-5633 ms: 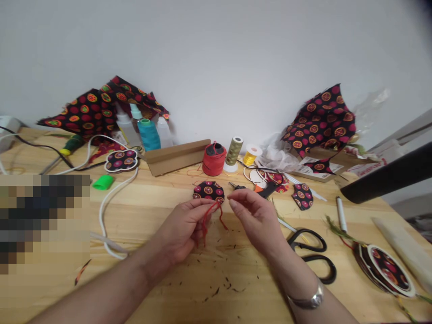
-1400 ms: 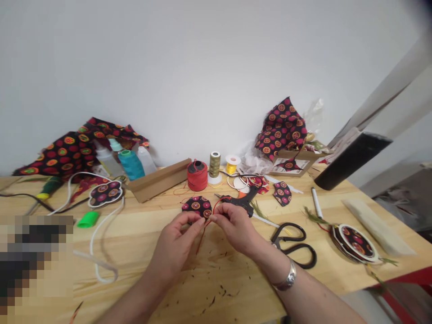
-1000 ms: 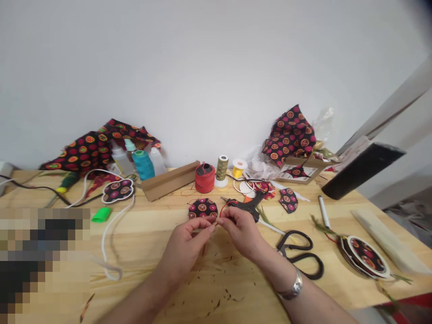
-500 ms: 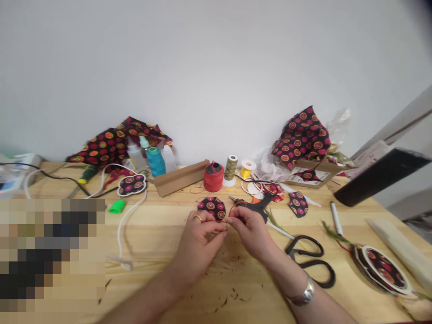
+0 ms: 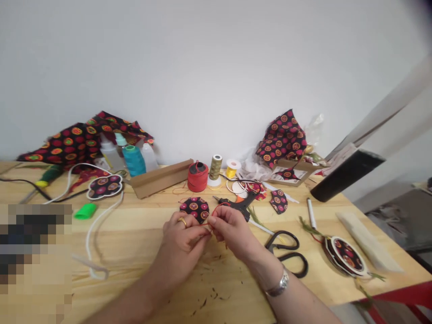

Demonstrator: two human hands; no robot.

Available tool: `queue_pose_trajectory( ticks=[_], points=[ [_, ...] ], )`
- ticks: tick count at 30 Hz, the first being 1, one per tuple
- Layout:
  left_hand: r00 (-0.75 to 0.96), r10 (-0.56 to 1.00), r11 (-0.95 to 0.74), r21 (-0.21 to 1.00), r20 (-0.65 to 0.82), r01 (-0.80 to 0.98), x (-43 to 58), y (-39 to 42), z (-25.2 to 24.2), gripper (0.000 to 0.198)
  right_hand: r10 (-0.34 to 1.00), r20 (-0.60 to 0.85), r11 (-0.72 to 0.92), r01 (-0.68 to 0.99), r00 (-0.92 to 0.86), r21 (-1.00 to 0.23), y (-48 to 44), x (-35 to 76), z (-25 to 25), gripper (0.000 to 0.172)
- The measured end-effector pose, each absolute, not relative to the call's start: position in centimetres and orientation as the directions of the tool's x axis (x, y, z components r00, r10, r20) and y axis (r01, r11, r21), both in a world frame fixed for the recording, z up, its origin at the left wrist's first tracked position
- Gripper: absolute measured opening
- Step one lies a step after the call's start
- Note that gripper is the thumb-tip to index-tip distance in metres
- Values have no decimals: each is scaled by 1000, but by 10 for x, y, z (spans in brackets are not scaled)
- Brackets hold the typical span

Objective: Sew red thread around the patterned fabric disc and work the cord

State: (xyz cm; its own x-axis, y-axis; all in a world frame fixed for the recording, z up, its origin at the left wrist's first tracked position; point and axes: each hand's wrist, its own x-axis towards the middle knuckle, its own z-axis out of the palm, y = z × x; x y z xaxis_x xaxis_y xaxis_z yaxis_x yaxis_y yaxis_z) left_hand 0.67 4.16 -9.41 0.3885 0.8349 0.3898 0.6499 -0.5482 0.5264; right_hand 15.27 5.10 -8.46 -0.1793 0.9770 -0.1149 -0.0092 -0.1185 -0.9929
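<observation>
My left hand (image 5: 185, 238) and my right hand (image 5: 231, 229) meet over the middle of the wooden table, both closed in a pinch. Between their fingertips runs a thin red cord (image 5: 221, 204), which loops up over the right fingers. Its ends are too small to follow. Just beyond the left fingers is a round piece of patterned dark fabric (image 5: 195, 207), its near edge hidden by that hand. A black glue gun (image 5: 241, 206) lies behind my right hand. Black-handled scissors (image 5: 286, 252) rest beside the right forearm.
Along the wall stand a red cord spool (image 5: 198, 180), a gold thread cone (image 5: 216, 167), a turquoise thread cone (image 5: 134, 162) and a cardboard tray (image 5: 162, 180). At right are a white pen (image 5: 311, 213), a black roll (image 5: 347, 175) and a fabric-covered disc ornament (image 5: 346, 254). A white cable (image 5: 88, 243) curls at left.
The view has turned to the right, so the table's things appear further left. My hands stay together on the red cord, the fingertips drawn slightly closer.
</observation>
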Motion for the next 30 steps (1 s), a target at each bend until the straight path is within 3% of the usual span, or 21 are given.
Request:
queue_pose_trajectory(
  ticks=[3, 9, 17, 23, 30],
  points=[
    [358, 838, -544, 574, 413, 612, 7, 36, -90, 15, 981, -105, -107, -2, -163, -994, 50, 153, -83, 20],
    [108, 908, -400, 762, 404, 509, 7, 30, -84, 17, 985, -10, 21, 174, -173, -984, 47, 155, -88, 17],
    [286, 925, -348, 855, 248, 384, 9, 30, -84, 27, 984, 106, 152, 359, -146, -921, 46, 155, -87, 13],
    [238, 961, -235, 877, 143, 419, 6, 38, -91, 24, 982, 129, 174, 406, -136, -897, 48, 153, -84, 11],
    [256, 954, -253, 877, 156, 409, 6, 40, -93, 17, 977, 135, 191, 407, -164, -893, 49, 155, -87, 11]
  ],
)
